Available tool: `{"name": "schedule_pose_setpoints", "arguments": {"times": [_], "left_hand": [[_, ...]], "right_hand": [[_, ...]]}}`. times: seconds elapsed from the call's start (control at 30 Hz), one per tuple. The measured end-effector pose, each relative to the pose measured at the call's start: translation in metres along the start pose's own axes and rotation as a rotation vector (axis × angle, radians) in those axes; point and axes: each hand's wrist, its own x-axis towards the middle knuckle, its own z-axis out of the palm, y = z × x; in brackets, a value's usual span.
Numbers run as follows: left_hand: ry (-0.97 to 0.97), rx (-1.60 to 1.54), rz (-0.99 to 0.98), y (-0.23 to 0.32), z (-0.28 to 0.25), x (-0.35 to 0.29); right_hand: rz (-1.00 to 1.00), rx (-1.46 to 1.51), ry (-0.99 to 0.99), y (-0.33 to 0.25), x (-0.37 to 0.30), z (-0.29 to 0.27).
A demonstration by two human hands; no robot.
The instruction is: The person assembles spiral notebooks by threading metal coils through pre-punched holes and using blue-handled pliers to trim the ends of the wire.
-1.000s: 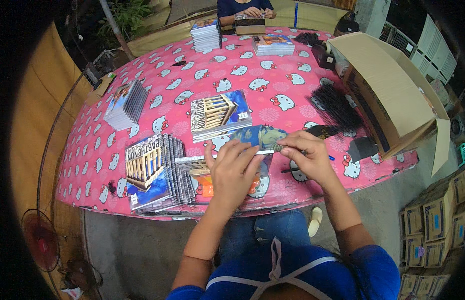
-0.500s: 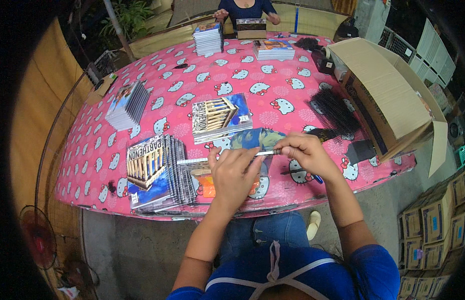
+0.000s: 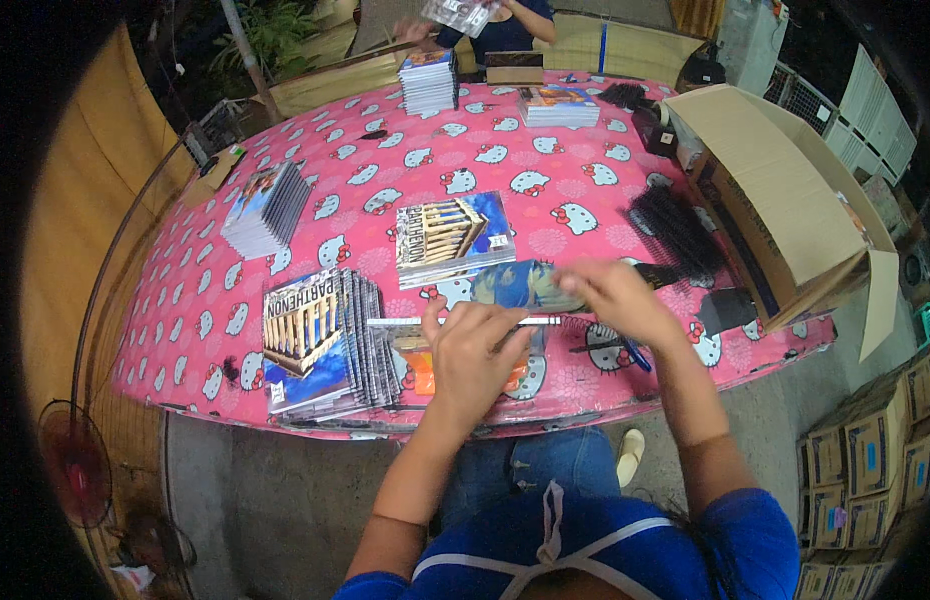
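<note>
My left hand grips a thin notebook, its white bound edge turned up with a row of holes or coil loops along it. My right hand is smeared by motion near the right end of that edge; whether its fingers hold anything does not show. Beyond the notebook lies a blue and green patterned bundle. Something orange shows below my left hand. Under my right wrist is a blue-handled tool or pen. To the left is a fanned stack of coil-bound notebooks; another notebook pile lies ahead.
Black plastic coils are heaped at the right, beside a large open cardboard box. More notebook stacks stand at the far left and far side. Across the pink-covered table a person handles a clear-looking packet.
My right hand has shifted slightly up at the notebook's right end and blurred. My left hand keeps its grip. The person across has raised a packet. The whole view has shifted slightly.
</note>
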Motion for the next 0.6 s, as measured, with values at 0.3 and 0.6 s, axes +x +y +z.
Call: {"name": "schedule_pose_setpoints", "arguments": {"times": [0.3,0.6], "left_hand": [[0.121,0.017,-0.020,-0.009,-0.002,-0.001],[0.102,0.019,-0.039,-0.015,0.000,0.000]], "right_hand": [[0.207,-0.225,0.022,0.059,0.020,0.031],[0.228,0.886,0.034,0.059,0.011,0.008]]}}
